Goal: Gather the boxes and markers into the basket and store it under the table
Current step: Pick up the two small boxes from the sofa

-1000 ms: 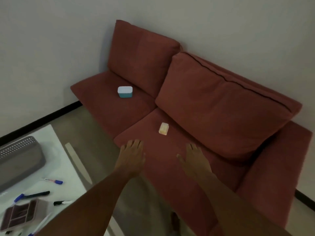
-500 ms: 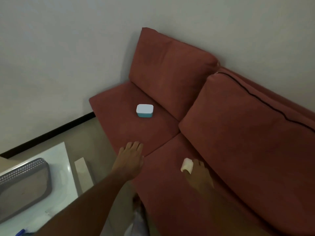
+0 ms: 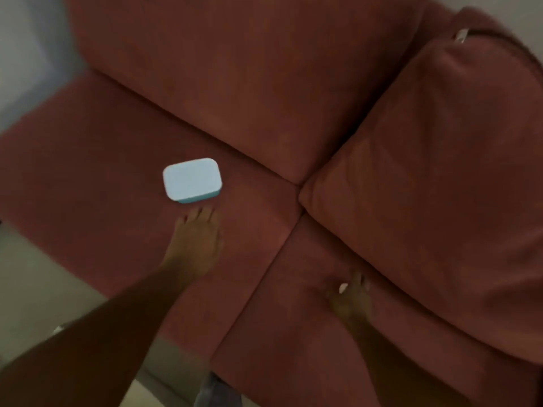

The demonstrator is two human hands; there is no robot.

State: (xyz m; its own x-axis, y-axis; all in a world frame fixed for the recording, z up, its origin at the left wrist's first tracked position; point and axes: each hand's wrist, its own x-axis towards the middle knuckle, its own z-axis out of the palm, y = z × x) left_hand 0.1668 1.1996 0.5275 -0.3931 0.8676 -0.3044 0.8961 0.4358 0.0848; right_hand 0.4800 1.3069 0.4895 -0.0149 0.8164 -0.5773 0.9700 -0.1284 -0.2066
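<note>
A home living room, going by the red cushioned sofa [image 3: 264,83] against a plain wall [image 3: 26,39].

Sofa [image 3: 426,177] layout
Lidded box [image 3: 192,180] on left seat cushion; left hand [image 3: 195,245] just before it; right hand [image 3: 349,301] on right cushion, probably over a small box [image 3: 343,288].

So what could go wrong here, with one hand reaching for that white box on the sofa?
1. The left hand is stretched flat just short of the white and teal box, not yet touching it; on the soft seat cushion a nudge might push the box away instead of gripping it.
2. The right hand seems curled around a small pale box, mostly hidden. Held loosely, it could drop into the gap between the cushions.
</note>
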